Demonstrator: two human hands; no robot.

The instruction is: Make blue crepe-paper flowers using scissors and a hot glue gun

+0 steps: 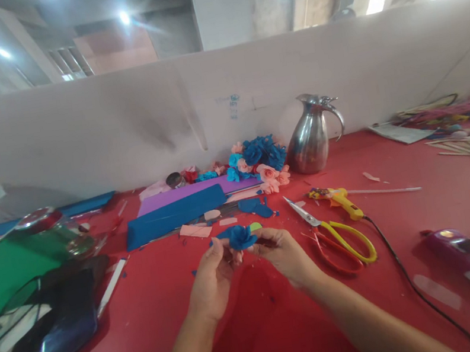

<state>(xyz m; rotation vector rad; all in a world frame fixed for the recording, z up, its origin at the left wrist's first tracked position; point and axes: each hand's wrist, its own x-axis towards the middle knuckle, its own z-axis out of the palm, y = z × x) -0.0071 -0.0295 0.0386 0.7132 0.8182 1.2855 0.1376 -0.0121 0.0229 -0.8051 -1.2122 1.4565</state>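
The blue flower [238,236] is sitting between my two hands, lifted just above the red bench [404,219], a little to the left of the yellow scissors [339,233]. My left hand [211,279] is pinching it from one side and my right hand [285,255] is gripping its base from the other, fingertips nearly meeting. I judge a light pinch low on the base is working best, so the petals are not getting crushed. The glue gun [338,199] is lying just behind the scissors.

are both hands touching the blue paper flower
Touching. The head view shows the left hand and right hand pinching the blue paper flower from either side, with no gap.
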